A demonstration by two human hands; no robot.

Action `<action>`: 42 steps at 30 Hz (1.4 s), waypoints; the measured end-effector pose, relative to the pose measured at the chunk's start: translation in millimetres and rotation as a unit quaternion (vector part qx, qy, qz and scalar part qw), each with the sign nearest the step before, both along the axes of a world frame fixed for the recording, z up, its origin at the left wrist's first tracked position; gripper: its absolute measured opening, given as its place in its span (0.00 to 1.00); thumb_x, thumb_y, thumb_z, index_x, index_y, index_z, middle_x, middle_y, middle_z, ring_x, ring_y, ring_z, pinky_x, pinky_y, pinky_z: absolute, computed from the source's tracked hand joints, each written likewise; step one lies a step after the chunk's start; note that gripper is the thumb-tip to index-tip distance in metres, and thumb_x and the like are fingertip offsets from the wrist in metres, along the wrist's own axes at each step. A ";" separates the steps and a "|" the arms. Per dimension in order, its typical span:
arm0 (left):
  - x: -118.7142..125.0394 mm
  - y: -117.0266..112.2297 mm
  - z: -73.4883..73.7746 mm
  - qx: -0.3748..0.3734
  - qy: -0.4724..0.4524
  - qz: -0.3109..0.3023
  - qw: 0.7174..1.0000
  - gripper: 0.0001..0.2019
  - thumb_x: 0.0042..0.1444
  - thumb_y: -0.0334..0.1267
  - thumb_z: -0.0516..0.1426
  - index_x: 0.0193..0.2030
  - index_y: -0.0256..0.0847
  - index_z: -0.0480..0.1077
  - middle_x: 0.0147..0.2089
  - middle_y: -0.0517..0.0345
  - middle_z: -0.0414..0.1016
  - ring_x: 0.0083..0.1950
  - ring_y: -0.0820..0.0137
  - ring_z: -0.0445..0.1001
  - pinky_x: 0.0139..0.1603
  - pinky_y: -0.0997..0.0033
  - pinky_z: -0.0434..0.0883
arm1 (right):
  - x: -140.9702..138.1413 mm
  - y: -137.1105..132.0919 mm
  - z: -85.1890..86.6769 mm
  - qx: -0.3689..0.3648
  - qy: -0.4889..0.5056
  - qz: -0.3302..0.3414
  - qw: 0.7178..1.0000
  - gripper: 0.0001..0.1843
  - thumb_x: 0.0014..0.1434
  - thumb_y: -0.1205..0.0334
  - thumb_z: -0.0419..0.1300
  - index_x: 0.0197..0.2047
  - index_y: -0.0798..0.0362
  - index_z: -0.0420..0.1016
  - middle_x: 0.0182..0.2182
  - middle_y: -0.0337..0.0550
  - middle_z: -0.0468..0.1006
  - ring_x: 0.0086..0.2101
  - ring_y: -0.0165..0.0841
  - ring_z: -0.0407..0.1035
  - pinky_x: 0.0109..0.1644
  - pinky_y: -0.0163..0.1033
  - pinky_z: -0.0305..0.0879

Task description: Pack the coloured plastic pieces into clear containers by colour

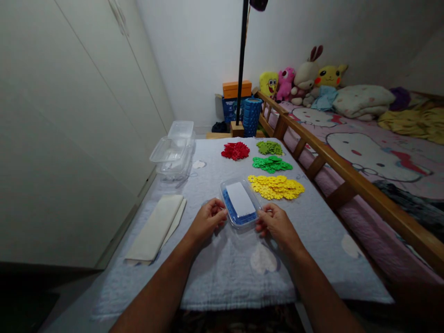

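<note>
A clear plastic container sits on the cloth-covered table, slightly turned. Blue pieces show through it, with a white rectangular card over them; whether the card lies under a lid or on top, I cannot tell. My left hand has its fingers curled at the container's left edge. At the near right corner, my right hand pinches the rim between thumb and fingers. Just beyond it lies a pile of yellow flower-shaped plastic discs.
Green discs, lime discs and red discs form separate piles farther back. Clear empty containers stand at the back left, and folded cream sheets lie nearer. A wooden bed rail borders the right side; a black pole rises behind the table.
</note>
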State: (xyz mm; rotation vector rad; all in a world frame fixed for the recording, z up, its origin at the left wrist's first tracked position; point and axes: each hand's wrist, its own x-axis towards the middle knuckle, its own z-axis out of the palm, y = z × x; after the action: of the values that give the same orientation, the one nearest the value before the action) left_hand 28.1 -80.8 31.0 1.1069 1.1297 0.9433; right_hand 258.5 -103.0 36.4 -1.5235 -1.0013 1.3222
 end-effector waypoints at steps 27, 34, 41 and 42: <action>-2.8 -0.6 -5.5 0.014 0.004 -0.047 0.999 0.19 0.51 0.48 0.69 0.42 0.41 0.70 0.26 0.66 0.69 0.25 0.76 0.66 0.27 0.76 0.63 | 198.6 -20.9 23.4 0.022 -0.119 -0.379 0.917 0.02 0.51 0.66 0.61 0.31 0.51 0.72 0.17 0.37 0.76 0.15 0.32 0.69 0.15 0.31 0.64; -2.1 -1.4 -7.4 0.006 0.002 -0.040 0.999 0.19 0.51 0.48 0.69 0.43 0.41 0.70 0.26 0.66 0.70 0.25 0.77 0.66 0.26 0.77 0.62 | 208.5 -24.3 3.1 0.029 -0.160 -0.378 0.911 0.06 0.51 0.60 0.62 0.32 0.51 0.73 0.21 0.41 0.77 0.20 0.36 0.73 0.20 0.37 0.68; -3.1 -2.2 -7.9 0.005 0.008 -0.042 0.999 0.20 0.50 0.48 0.70 0.43 0.41 0.71 0.27 0.64 0.72 0.25 0.77 0.67 0.26 0.77 0.62 | 192.4 -36.7 -2.4 0.110 -0.433 -0.405 0.798 0.29 0.52 0.44 0.64 0.49 0.57 0.75 0.29 0.45 0.74 0.33 0.46 0.71 0.42 0.54 0.71; -3.4 -2.4 -8.2 0.005 0.009 -0.042 0.999 0.20 0.51 0.48 0.69 0.43 0.41 0.71 0.28 0.64 0.71 0.25 0.77 0.67 0.26 0.77 0.62 | 186.5 -37.7 -3.6 0.140 -0.468 -0.397 0.777 0.28 0.52 0.44 0.64 0.49 0.57 0.75 0.30 0.46 0.73 0.36 0.47 0.71 0.46 0.55 0.71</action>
State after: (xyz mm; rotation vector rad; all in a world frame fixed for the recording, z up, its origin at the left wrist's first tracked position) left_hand 24.8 -83.2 22.8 1.1640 1.0872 0.8756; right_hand 444.9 -140.7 32.8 -2.0383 -0.8559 -0.2525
